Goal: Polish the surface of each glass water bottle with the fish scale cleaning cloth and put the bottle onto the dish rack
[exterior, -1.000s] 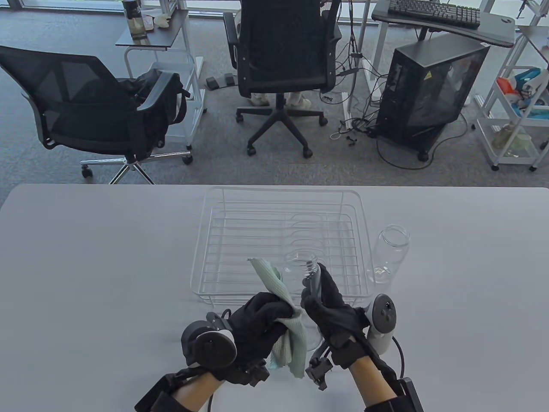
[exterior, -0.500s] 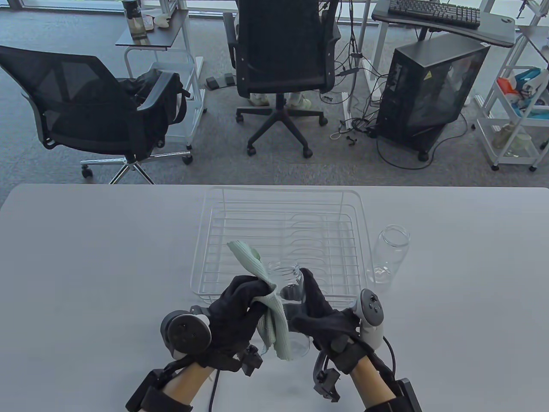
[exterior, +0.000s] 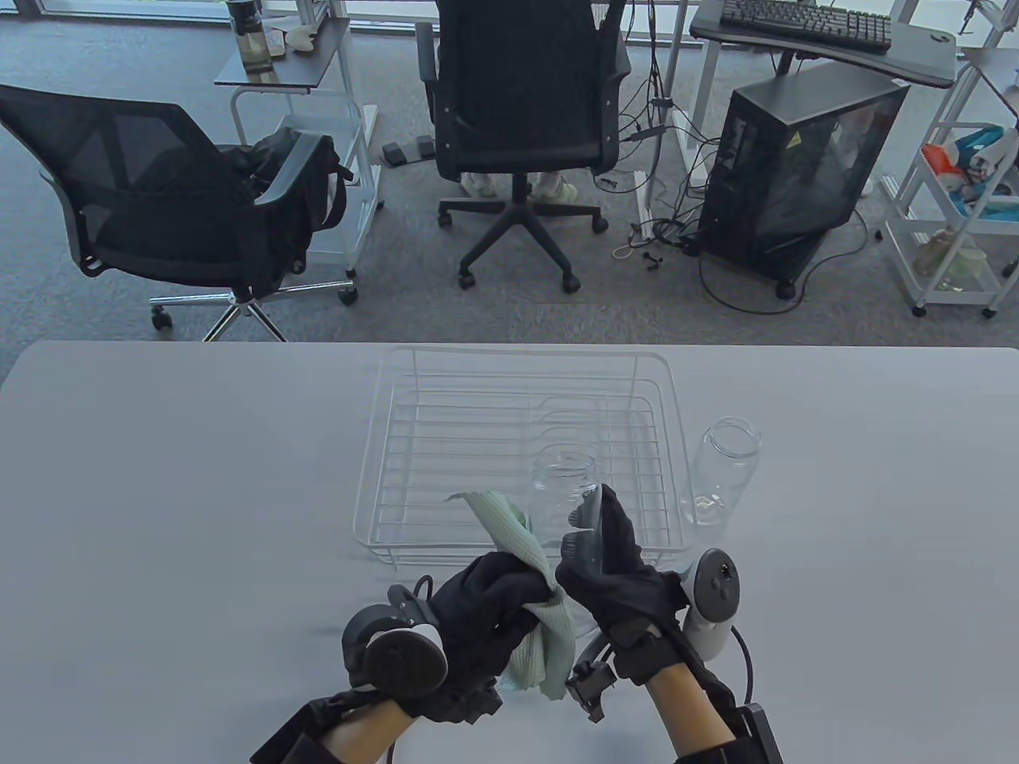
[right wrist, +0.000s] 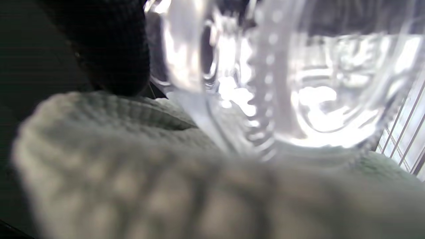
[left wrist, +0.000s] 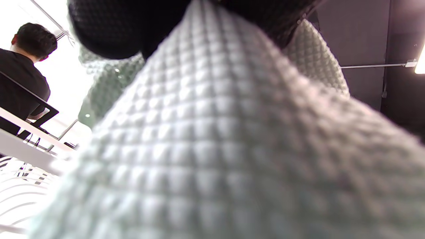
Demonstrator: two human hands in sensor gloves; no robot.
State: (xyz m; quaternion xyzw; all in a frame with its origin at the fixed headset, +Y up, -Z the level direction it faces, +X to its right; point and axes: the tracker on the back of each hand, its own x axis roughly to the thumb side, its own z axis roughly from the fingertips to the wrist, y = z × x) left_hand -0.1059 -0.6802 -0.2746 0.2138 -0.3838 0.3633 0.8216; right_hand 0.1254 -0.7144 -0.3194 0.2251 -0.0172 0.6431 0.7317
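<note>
My right hand [exterior: 603, 557] grips a clear glass bottle [exterior: 564, 482] held above the table's near edge, its open mouth pointing away over the rack. My left hand [exterior: 489, 609] holds the pale green fish scale cloth [exterior: 521, 557] bunched against the bottle's left side. The cloth [left wrist: 212, 149] fills the left wrist view. In the right wrist view the bottle [right wrist: 282, 83] is close up with the cloth [right wrist: 149, 186] pressed under it. A second glass bottle [exterior: 720, 477] stands upright on the table just right of the white wire dish rack [exterior: 521, 374].
The dish rack holds nothing. The grey table [exterior: 175, 493] is bare to the left and right. Beyond its far edge are office chairs [exterior: 517, 103], a computer tower [exterior: 796, 159] and a shelf cart [exterior: 963, 199].
Both hands shifted right and slightly away with the bottle and cloth. The bottle's mouth now reaches farther over the rack, and the cloth has slid back along the bottle's side.
</note>
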